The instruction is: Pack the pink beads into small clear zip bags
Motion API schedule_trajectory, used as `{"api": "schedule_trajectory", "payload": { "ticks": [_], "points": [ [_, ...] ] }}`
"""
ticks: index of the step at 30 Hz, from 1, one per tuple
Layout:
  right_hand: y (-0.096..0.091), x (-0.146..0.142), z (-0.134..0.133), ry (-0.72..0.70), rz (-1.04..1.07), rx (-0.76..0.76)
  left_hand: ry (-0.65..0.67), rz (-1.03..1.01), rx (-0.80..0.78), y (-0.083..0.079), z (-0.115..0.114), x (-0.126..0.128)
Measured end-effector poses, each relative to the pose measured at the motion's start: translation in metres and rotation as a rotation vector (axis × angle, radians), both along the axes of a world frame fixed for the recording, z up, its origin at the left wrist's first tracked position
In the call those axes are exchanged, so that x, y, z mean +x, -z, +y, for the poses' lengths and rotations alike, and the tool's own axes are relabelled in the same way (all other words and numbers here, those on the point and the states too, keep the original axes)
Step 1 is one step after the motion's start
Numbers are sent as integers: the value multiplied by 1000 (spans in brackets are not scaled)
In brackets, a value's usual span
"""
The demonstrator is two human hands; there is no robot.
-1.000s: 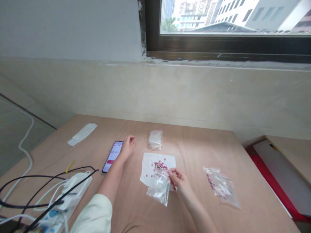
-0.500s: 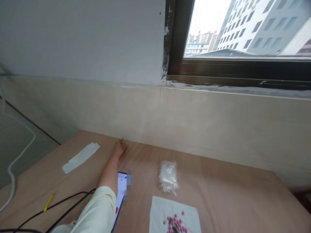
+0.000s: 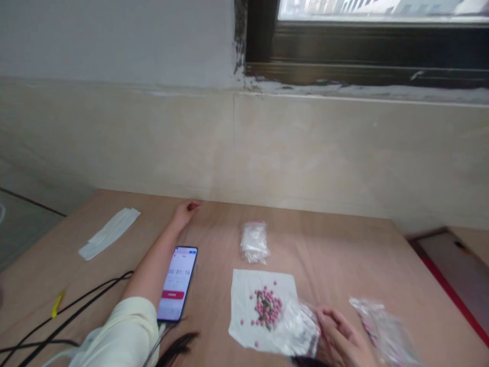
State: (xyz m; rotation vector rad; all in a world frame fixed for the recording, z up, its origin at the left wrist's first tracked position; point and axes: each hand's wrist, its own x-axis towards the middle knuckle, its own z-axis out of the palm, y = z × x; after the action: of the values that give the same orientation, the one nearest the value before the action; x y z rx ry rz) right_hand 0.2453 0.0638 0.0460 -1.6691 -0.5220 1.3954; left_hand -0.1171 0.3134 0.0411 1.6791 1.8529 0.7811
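Nearest the observer, the right hand [image 3: 338, 336] sits at the lower right of the work area, motion-blurred. Its fingers [image 3: 328, 318] are curled against the right edge of a clear plastic zip bag [image 3: 296, 329]. The thumb is not visible, so whether they are pinching the film cannot be confirmed. The bag lies across the lower right corner of a white paper sheet [image 3: 244, 306]. It is assessed as light, soft and slippery, with its firmest hold likely along the sealed top edge.

On the sheet, just beside the bag, lies a heap of small pink beads [image 3: 266, 307], with a few strays apart from it. They appear round and liable to roll. A dark slender item lies within the heap; its identity cannot be determined. To the right, a second clear bag with pink contents [image 3: 382, 326] lies near the hand.

The left arm, in a cream sleeve [image 3: 118, 331], reaches past a smartphone showing a timer [image 3: 178, 284]. The left hand [image 3: 185, 213] rests near the far edge of the wooden table [image 3: 336, 255], fingers loosely curled and holding nothing visible. Farther out are a small bag of white contents [image 3: 254, 243] and a folded white strip [image 3: 109, 233]. Black cables [image 3: 72, 300] run along the left side.
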Motion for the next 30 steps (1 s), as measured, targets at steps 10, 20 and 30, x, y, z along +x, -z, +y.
{"api": "schedule_trajectory", "payload": {
  "ticks": [10,20,30],
  "points": [
    [-2,12,-27,34,-129,243,499,-260,-179,2,-199,133],
    [4,-4,-33,-119,-186,323,386,-274,-154,10,-221,135],
    [-24,-27,-3,-533,-456,514,493,-492,-263,-27,-210,163]
  ]
}}
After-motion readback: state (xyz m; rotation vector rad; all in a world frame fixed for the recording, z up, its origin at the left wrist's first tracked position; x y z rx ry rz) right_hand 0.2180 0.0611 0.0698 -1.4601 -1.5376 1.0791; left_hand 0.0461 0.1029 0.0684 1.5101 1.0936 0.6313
